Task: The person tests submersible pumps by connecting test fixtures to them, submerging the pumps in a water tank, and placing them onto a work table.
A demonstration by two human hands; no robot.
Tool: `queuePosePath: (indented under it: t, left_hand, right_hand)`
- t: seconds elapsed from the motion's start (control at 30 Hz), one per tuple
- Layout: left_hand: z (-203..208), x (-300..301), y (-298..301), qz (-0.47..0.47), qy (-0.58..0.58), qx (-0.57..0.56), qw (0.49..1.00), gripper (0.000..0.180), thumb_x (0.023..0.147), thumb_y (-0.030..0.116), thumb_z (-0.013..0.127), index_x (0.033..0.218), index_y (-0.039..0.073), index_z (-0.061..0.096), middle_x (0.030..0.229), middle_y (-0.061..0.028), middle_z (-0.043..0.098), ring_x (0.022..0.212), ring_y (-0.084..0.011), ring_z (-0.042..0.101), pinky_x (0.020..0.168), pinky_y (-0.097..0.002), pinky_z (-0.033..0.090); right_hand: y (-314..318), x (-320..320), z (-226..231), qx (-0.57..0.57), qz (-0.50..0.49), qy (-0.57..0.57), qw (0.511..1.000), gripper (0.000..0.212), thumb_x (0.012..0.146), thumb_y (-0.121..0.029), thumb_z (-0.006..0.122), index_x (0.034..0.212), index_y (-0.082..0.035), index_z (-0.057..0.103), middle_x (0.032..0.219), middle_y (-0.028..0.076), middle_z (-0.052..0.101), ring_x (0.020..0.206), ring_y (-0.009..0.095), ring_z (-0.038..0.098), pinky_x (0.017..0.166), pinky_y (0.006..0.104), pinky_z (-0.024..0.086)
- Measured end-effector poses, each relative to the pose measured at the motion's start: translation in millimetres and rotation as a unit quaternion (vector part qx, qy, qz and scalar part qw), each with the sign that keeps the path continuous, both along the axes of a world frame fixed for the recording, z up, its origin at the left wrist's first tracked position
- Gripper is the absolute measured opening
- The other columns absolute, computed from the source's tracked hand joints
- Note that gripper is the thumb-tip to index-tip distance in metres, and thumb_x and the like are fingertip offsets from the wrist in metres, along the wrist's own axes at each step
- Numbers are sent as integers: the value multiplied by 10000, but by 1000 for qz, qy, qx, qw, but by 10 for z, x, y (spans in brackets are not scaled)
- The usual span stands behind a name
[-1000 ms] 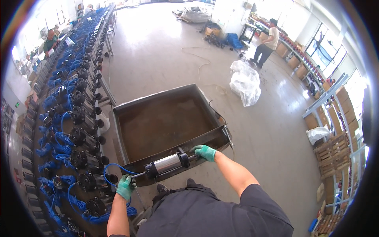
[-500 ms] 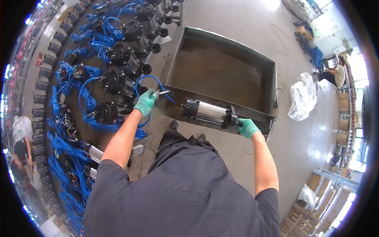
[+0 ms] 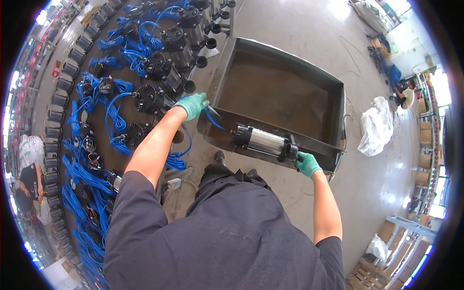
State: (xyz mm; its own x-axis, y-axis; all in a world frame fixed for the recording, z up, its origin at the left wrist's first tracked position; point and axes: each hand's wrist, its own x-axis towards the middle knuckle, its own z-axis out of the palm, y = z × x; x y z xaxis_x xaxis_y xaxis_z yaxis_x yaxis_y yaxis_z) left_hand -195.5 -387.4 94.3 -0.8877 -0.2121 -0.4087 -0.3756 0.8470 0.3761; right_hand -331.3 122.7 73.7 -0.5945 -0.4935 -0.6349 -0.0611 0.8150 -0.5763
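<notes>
A submersible pump (image 3: 266, 140) with a shiny steel body and black ends lies across the near part of a dark metal tank (image 3: 280, 126). My gloved right hand (image 3: 308, 165) is closed on the black outlet end of the pump. Left of the tank, my gloved left hand (image 3: 192, 105) is closed round a slim silvery tool (image 3: 212, 111) with a narrow tip; its exact kind is unclear. A blue cable (image 3: 214, 121) runs from the pump's left end up to this hand and partly disappears behind it.
Several similar pumps (image 3: 164, 72) with coiled blue cables (image 3: 87, 174) stand on the left. Shallow brownish liquid seems to cover the tank bottom. White plastic sheeting (image 3: 376, 126) lies on the floor to the right. Other people (image 3: 407, 96) are at the far right and far left.
My left hand has moved up and right toward the tank's corner, its tool now pointing down to the right. The cable's arch above the hand is no longer seen. My right hand stays on the pump.
</notes>
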Motion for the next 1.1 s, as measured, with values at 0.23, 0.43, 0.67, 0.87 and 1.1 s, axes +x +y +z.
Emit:
queuePosePath:
  t: [0.23,0.43,0.67,0.87,1.1]
  left_hand:
    - [78,25,228,77,-8,-131,988,544,979,443,564,1419,128,508,1232,-240,657,1131,-459,621,938,-536,497]
    - [486,397,718,119,62,67,989,328,977,335,634,1098,34,683,1006,-270,691,971,-429,672,801,-461,530]
    - [651,656,1158,218,18,328,919,214,1004,267,638,1059,60,646,746,-14,605,543,-105,555,491,-299,464]
    - [614,815,1246,375,172,480,774,93,995,116,572,1084,113,598,735,41,511,458,-46,422,385,-214,322]
    - [1207,748,1363,309,310,651,621,146,980,66,589,1124,86,598,759,-25,553,459,-67,423,402,-216,354]
  right_hand:
    - [365,8,23,-45,-62,69,995,94,924,-107,628,993,-53,662,692,79,631,551,157,562,551,337,469]
    - [915,27,-82,-71,-411,48,908,125,990,-179,565,1033,-78,626,675,33,609,460,139,555,414,305,433]
    - [1589,-484,-522,143,-424,140,883,203,959,-215,606,1059,-43,645,731,130,650,600,265,651,551,393,562]
    - [809,-274,156,183,-240,402,865,405,942,-380,661,1177,-51,644,1019,242,713,1014,433,677,876,491,543]
    - [-390,268,843,103,10,289,952,472,1005,-443,537,1309,-84,581,1088,234,680,1031,412,662,907,492,528]
